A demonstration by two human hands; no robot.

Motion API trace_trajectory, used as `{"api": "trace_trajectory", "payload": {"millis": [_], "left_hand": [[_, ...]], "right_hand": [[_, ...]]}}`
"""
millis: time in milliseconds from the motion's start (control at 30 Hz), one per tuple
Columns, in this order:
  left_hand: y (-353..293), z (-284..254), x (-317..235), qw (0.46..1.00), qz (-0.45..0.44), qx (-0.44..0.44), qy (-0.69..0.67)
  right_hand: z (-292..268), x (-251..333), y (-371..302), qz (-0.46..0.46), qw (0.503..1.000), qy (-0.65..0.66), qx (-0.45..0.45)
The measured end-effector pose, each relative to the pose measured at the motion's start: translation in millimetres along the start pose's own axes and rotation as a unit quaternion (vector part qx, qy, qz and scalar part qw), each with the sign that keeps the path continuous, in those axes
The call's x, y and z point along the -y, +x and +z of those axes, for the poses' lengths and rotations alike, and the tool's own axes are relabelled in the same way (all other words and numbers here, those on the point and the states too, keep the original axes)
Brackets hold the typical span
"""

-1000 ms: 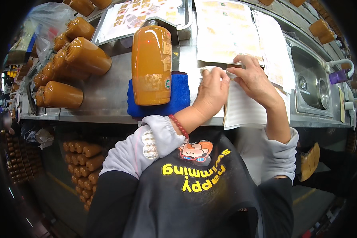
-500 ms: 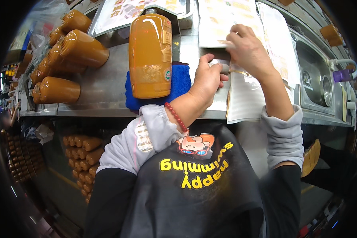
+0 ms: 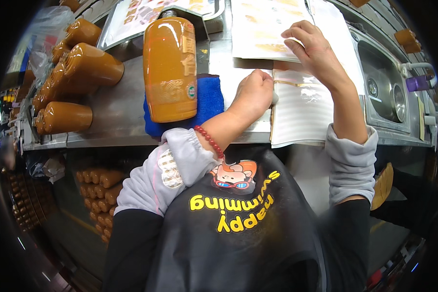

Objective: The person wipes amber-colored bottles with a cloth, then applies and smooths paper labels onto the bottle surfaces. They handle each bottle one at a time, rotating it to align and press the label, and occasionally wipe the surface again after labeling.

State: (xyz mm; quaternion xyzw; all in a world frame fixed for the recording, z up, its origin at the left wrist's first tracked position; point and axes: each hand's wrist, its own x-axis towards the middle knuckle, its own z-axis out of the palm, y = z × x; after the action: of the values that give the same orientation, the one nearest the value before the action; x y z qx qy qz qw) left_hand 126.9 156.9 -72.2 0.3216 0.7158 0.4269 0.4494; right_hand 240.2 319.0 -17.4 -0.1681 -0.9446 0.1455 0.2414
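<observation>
A large glossy amber bottle [image 3: 169, 73] with raised relief and a small green round mark lies on a folded blue cloth [image 3: 210, 97], its neck toward the far side against a metal stand [image 3: 199, 27]. Right of it, my left hand [image 3: 255, 92] is closed just above the counter; a small pale thing [image 3: 275, 98] shows at its edge, too covered to name. My right hand [image 3: 316, 51] hovers over white sheets with orange printed patches [image 3: 263, 29], fingers curved, thumb and forefinger slightly apart, nothing visible between them. Nearer me lies a stack of pale sheets [image 3: 297, 117] with a band across it.
Several amber bottles [image 3: 92, 68] lie at the left of the metal counter [image 3: 126, 107]. A tray with printed sheets [image 3: 136, 22] sits at the back. To the right are a steel sink [image 3: 382, 87] and a tap with a purple part [image 3: 418, 83]. More bottles [image 3: 100, 194] are stacked below.
My left hand has closed from a looser, finger-spread pose. My right hand has moved slightly right and up, away from the left. The whole view has shifted a little.
</observation>
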Motion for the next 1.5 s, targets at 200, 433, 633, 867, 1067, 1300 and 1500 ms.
{"api": "trace_trajectory", "payload": {"millis": [200,433,633,867,1067,1300,1500], "left_hand": [[-4,3,9,0.981,0.146,-0.075,0.100],[-20,-1,-15,0.970,0.147,-0.043,0.189],[-20,6,-18,0.902,0.212,-0.082,0.367],[-12,8,-11,0.870,0.284,-0.110,0.388],[-19,4,-19,0.846,0.359,-0.137,0.371],[-28,1,-23,0.839,0.388,-0.124,0.361],[-28,-9,-33,0.920,0.365,-0.049,0.135]], "right_hand": [[-14,17,-29,0.007,0.998,-0.002,0.060],[-14,36,-46,0.013,0.996,0.014,0.086],[-15,39,-46,0.006,0.997,0.008,0.081],[-8,34,-46,0.005,0.996,-0.003,0.087],[-12,37,-53,0.031,0.994,0.024,0.098],[-26,30,-60,0.082,0.979,0.145,0.117],[-47,41,-61,0.056,0.984,0.151,0.073]]}}
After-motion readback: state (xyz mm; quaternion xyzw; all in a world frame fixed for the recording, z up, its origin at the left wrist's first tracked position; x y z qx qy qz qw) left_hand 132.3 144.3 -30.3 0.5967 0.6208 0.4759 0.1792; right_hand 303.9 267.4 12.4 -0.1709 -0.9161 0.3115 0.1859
